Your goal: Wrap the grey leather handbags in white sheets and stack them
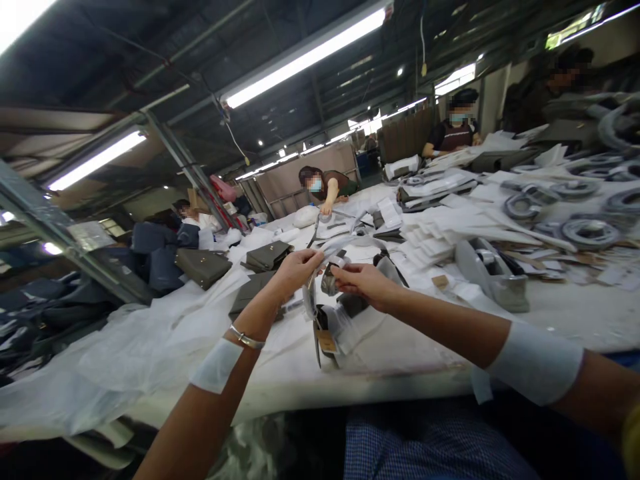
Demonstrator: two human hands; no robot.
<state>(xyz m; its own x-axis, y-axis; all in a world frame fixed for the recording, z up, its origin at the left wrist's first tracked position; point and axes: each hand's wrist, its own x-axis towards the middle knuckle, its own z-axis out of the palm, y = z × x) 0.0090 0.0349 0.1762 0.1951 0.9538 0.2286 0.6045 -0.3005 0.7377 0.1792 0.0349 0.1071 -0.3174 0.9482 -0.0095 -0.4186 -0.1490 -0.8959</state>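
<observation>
My left hand (pixel 296 268) and my right hand (pixel 364 283) are raised over the white table (pixel 575 313), both pinching a grey bag strap (pixel 327 250) wrapped in clear film. The strap loops down to a grey handbag (pixel 336 319) standing on the table under my hands, with a tan tag (pixel 326 341) hanging from it. My left wrist bears a metal bangle (pixel 246 339). Both forearms carry white patches.
Olive handbags (pixel 266 255) lie to the left on thin white sheeting (pixel 150 340). Stacks of white paper (pixel 440 233), coiled grey straps (pixel 590 232) and another grey bag (pixel 493 273) crowd the right. Several other people work at the far side. Dark bags fill shelves at left.
</observation>
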